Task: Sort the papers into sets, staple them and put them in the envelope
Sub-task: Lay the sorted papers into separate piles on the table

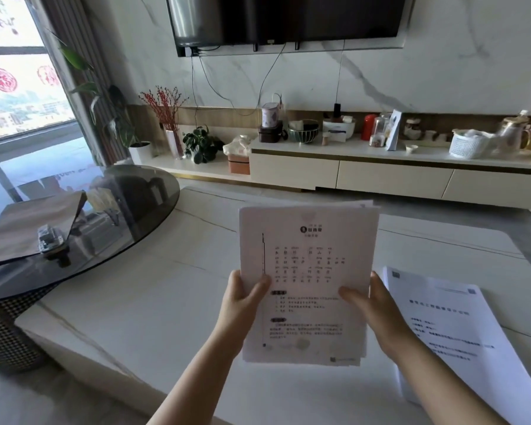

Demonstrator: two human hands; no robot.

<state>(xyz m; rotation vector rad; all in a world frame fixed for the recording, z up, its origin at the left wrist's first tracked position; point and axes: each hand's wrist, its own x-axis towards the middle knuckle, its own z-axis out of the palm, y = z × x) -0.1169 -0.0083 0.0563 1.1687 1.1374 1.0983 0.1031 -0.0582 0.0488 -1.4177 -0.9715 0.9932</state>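
White marble is running across the counter [166, 302] in front of the person, and a dark round glass counter [129, 210] is overlapping its far left corner. On that glass, near its left edge, a brown envelope [31, 225] is lying flat with a small clear stapler [51, 240] sitting on its near right corner. Toward the marble counter's near right corner, a loose pile of printed sheets [460, 332] is lying flat. Above the middle of the counter, the person is holding up a stack of papers [307, 283], tilted toward their face, clear of the surface. The left hand [242, 299] is gripping the stack's left edge, thumb pressed on the front. The right hand [371, 305] is pinching the right edge, thumb on the front page and fingers hidden behind.
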